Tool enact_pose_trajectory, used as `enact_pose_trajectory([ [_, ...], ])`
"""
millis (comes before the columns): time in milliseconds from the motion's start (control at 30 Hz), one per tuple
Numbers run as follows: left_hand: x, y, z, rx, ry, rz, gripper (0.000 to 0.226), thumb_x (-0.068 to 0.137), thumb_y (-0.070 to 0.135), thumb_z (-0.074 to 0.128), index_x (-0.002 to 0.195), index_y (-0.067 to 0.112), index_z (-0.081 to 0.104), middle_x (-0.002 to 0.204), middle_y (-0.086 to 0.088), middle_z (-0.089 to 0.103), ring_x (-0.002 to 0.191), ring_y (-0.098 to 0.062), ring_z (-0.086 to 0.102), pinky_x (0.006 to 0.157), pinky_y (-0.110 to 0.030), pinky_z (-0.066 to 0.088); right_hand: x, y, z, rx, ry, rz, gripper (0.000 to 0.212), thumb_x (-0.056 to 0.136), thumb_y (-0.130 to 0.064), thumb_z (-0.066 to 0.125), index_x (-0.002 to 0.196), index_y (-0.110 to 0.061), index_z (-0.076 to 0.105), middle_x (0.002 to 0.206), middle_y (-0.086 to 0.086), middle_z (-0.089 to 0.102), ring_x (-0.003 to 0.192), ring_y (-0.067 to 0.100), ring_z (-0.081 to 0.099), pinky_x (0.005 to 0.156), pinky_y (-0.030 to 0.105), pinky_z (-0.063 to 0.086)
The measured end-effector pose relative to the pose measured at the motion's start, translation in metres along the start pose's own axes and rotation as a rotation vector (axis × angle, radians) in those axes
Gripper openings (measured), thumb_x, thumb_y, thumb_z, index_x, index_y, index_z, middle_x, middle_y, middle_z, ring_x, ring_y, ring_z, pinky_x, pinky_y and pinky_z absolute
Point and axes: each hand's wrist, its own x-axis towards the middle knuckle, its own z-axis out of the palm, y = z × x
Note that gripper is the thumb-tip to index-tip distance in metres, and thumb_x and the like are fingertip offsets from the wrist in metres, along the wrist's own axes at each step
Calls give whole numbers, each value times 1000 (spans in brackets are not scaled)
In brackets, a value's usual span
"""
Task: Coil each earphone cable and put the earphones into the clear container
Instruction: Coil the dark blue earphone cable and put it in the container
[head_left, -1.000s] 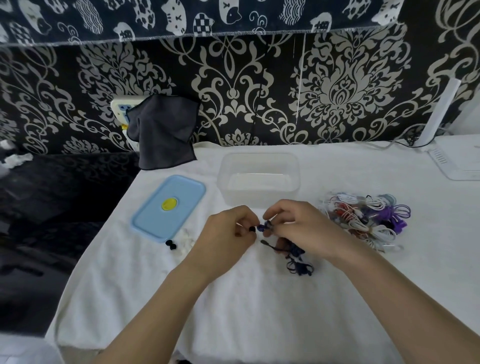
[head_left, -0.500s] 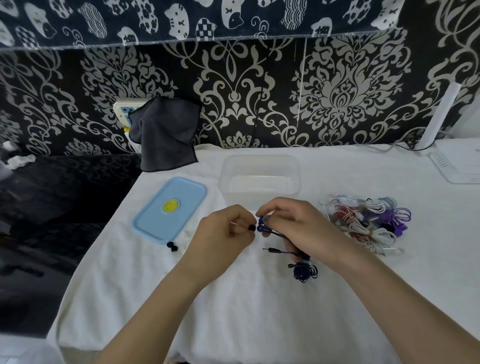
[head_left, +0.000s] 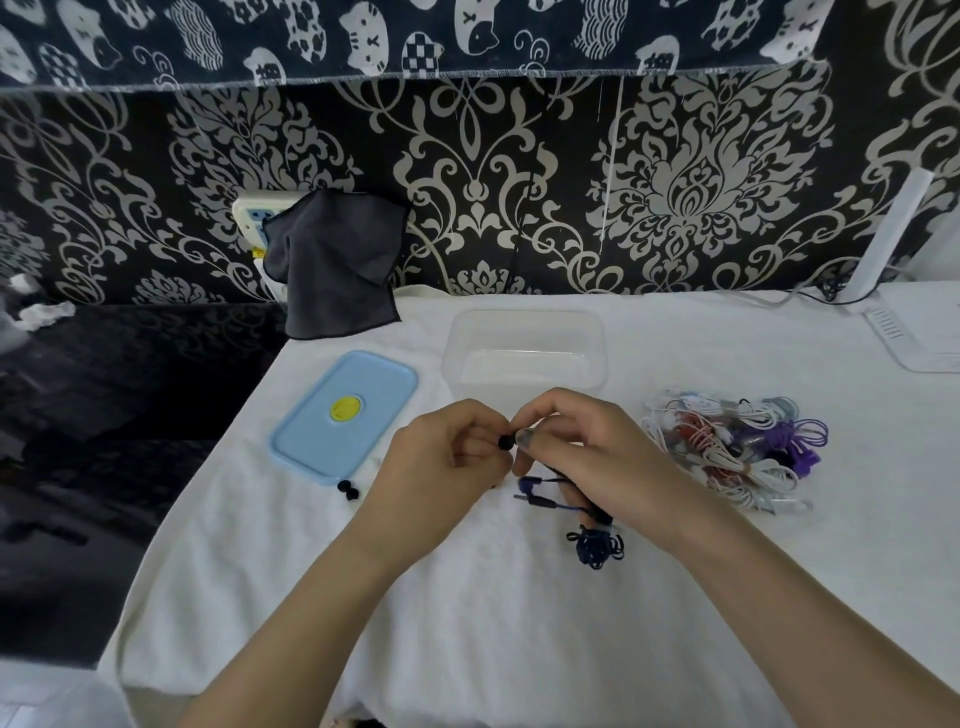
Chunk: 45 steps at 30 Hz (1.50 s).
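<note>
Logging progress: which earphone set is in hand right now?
The dark blue earphones, held between both hands; the white, red and purple sets lie untouched in the pile.

Two bare forearms, entering from the near edge and narrowing toward the far middle of the scene. No sleeves, cuffs or gloves in sight along either arm. Left hand (head_left: 447, 457): bare, without ring, watch, strap or bracelet at the wrist. Right hand (head_left: 587, 457): likewise bare, wrist unadorned. One fingernail on the right hand with a dull greyish look, cause unclear. Nothing of the body beyond the forearms in view.
</note>
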Motion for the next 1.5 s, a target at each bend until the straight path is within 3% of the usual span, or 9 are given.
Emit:
enact_pose_trajectory([
  [200, -1, 3, -1, -18, 10, 5, 25, 85, -6, 63, 93, 16, 72, 79, 2, 77, 80, -19, 75, 82, -32, 60, -1, 2, 1, -28, 42, -39, 8, 100, -19, 58, 97, -12, 56, 86, -2, 77, 39, 16, 42, 40, 19, 37],
  [567, -4, 6, -5, -4, 35, 33, 29, 85, -7, 63, 95, 19, 72, 81, 2, 75, 77, -19, 73, 83, -36, 60, 1, 3, 5, 12, 86, -26, 8, 99, -19, 58, 92, -15, 59, 84, 0, 76, 43, 20, 45, 40, 22, 38],
  [833, -6, 11, -12, 4, 11, 118, 21, 90, 3, 71, 97, 22, 75, 85, 9, 76, 84, -8, 73, 78, -13, 52, 3, 1, 4, 242, 53, 82, 13, 98, -17, 60, 89, -8, 60, 75, 5, 68, 41, 18, 37, 43, 25, 32],
  [1067, -8, 15, -16, -40, 15, 208, 16, 90, 4, 72, 95, 19, 74, 84, 9, 77, 84, -6, 73, 78, -10, 49, 4, -1, 5, 426, 25, 121, 16, 96, -14, 62, 91, 0, 56, 72, 9, 61, 33, 16, 35, 41, 22, 24],
  [1233, -7, 15, -18, -76, 21, 212, 14, 89, 4, 74, 93, 18, 73, 84, 5, 76, 83, -11, 73, 81, -16, 53, 3, -1, 5, 425, -11, 66, 15, 97, -13, 60, 88, -1, 57, 73, 9, 62, 34, 18, 29, 40, 22, 27],
  [1333, -7, 16, -19, -105, 17, 208, 12, 88, 3, 74, 91, 14, 73, 79, 7, 74, 78, -8, 71, 76, -14, 50, 1, -3, 6, 449, -14, 53, 16, 98, -11, 58, 89, 2, 55, 73, 10, 61, 37, 17, 25, 38, 20, 33],
  [1500, -5, 17, -19, -171, 4, 172, 8, 89, 4, 73, 90, 11, 72, 72, 8, 71, 69, -5, 66, 70, -14, 48, 1, -1, 7, 428, -19, 6, 18, 99, -13, 58, 91, 3, 53, 73, 8, 63, 39, 18, 25, 41, 24, 25],
])
